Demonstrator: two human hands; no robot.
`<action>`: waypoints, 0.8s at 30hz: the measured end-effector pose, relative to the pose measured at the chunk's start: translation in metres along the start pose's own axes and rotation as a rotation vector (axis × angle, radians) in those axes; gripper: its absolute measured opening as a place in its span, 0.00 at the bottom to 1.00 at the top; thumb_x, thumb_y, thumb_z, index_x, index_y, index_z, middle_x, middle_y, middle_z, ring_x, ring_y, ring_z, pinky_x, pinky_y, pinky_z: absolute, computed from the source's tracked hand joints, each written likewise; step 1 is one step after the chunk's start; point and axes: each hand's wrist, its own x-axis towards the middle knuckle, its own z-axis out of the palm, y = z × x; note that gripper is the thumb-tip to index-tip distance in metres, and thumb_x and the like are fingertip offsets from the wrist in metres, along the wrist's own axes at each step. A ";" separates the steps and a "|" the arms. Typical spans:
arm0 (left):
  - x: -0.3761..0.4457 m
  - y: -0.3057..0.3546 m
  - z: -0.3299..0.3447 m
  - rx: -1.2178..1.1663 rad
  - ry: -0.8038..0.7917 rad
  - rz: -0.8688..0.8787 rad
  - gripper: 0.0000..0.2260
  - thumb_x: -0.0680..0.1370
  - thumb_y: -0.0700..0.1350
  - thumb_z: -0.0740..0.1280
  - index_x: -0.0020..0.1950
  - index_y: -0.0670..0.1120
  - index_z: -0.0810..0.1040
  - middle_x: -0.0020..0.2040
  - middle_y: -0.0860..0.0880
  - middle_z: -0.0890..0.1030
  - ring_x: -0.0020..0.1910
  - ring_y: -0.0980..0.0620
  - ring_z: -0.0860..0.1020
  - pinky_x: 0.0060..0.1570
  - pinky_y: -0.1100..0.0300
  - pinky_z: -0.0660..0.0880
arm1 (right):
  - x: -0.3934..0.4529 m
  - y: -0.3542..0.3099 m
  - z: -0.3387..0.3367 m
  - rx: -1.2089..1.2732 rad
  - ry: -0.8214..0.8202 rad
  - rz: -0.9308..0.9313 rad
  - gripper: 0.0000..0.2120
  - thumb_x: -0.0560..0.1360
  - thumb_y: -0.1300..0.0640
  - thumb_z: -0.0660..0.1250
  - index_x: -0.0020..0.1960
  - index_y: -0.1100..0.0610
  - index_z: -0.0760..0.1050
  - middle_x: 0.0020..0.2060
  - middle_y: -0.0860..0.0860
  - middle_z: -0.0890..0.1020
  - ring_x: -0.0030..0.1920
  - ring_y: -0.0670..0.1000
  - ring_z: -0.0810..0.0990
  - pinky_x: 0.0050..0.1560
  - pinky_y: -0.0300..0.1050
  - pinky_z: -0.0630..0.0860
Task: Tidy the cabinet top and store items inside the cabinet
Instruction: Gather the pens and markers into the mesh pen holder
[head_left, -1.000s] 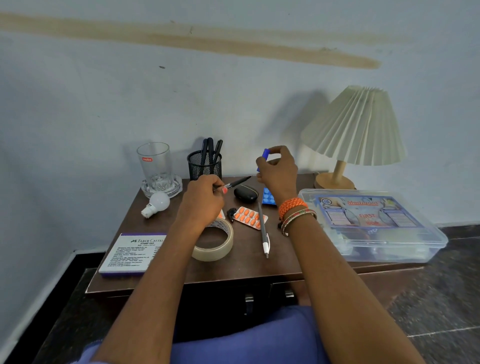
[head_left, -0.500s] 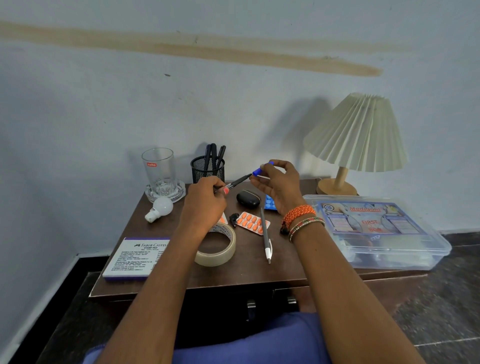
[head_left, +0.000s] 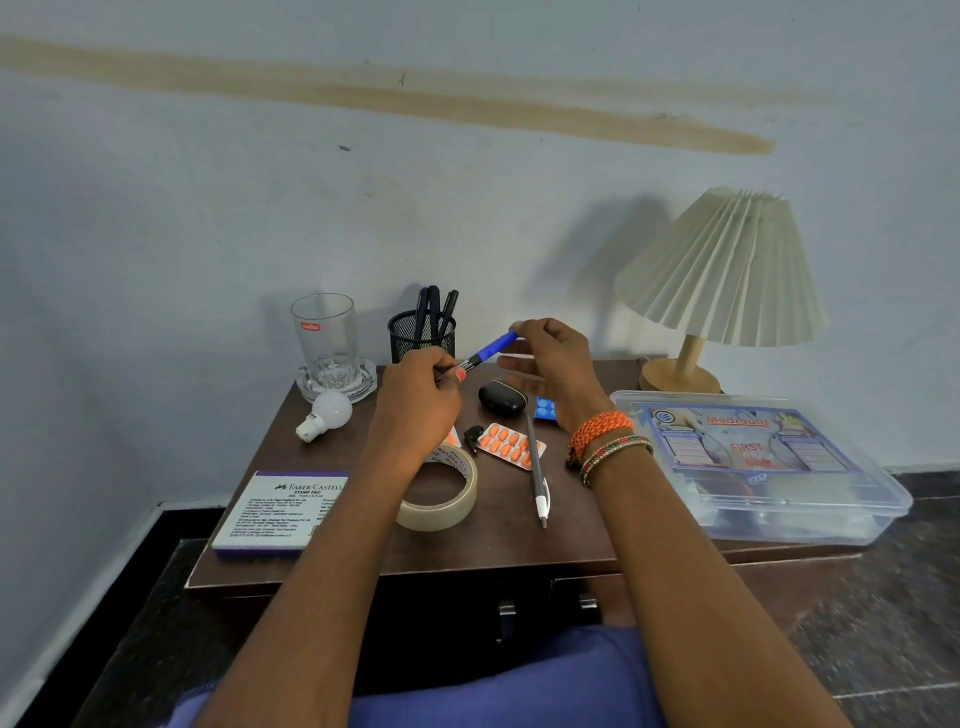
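pen (head_left: 480, 356) held in the air above the surface (head_left: 498, 540), near pen holder (head_left: 422, 338) | left hand (head_left: 418, 402) fingers pinch barrel; right hand (head_left: 553, 371) fingertips pinch blue cap (head_left: 497, 345) | risk: cap not seated, could slip off and drop among pills (head_left: 511, 446) and tape (head_left: 441, 493)

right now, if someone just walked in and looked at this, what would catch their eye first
Most likely the two hands raised over the middle of the cabinet top: the left hand grips a pen while the right hand holds its blue cap end. Next, the pleated lamp at the back right, with the clear first aid box in front of it. The orange pill strip stands out among the clutter.
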 end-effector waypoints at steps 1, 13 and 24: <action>-0.001 0.001 0.000 -0.004 0.011 0.001 0.07 0.79 0.43 0.63 0.52 0.45 0.79 0.42 0.49 0.79 0.41 0.51 0.78 0.37 0.63 0.71 | 0.000 0.001 0.002 -0.041 0.007 -0.006 0.08 0.78 0.58 0.63 0.54 0.61 0.76 0.45 0.58 0.82 0.43 0.54 0.83 0.41 0.45 0.80; -0.018 0.026 -0.005 -0.021 0.235 -0.123 0.08 0.78 0.42 0.63 0.50 0.44 0.81 0.43 0.46 0.81 0.38 0.51 0.74 0.32 0.63 0.67 | -0.011 -0.008 0.027 -0.071 0.113 -0.146 0.07 0.77 0.59 0.62 0.42 0.61 0.71 0.34 0.56 0.79 0.35 0.50 0.81 0.33 0.41 0.78; -0.032 0.042 -0.004 -0.043 0.334 -0.171 0.07 0.76 0.41 0.63 0.46 0.43 0.82 0.39 0.47 0.79 0.34 0.54 0.70 0.27 0.66 0.58 | -0.026 -0.018 0.033 0.040 0.066 -0.191 0.07 0.75 0.63 0.63 0.39 0.60 0.67 0.24 0.53 0.76 0.20 0.49 0.77 0.22 0.37 0.74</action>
